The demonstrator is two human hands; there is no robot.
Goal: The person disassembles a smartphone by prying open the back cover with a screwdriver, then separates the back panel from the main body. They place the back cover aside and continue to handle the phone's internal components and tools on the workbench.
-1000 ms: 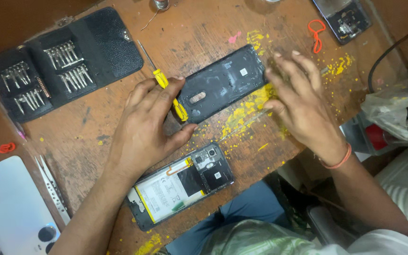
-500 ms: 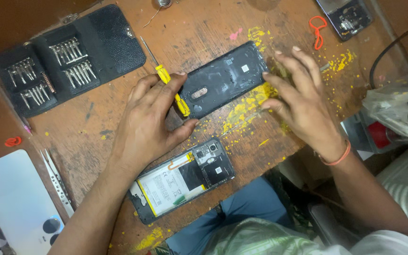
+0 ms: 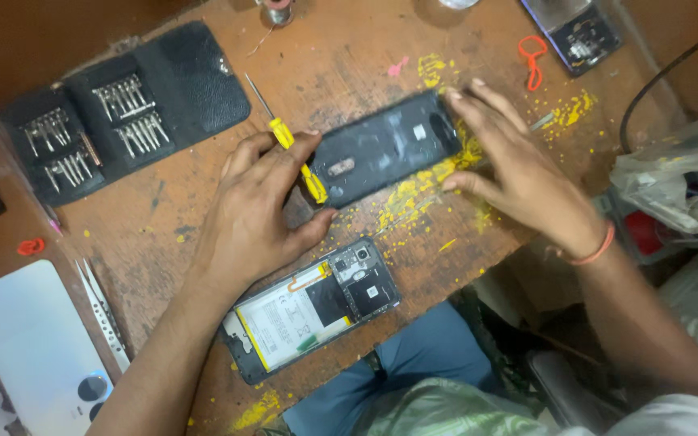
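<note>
Now the right hand (image 3: 519, 173) has slid from the far end of the dark phone back cover (image 3: 385, 153) to lie more squarely over that end, fingers spread wide and flat and holding nothing, while the left hand (image 3: 256, 214) stays pressed at the cover's other end, open and loosely curled, with the yellow-handled screwdriver (image 3: 288, 145) lying under its fingertips. The cover itself has barely shifted and rests between the two hands; the opened phone with its battery showing (image 3: 309, 307) lies just below the left hand, nearer the body, so the work looks to be still on steadying the cover.
</note>
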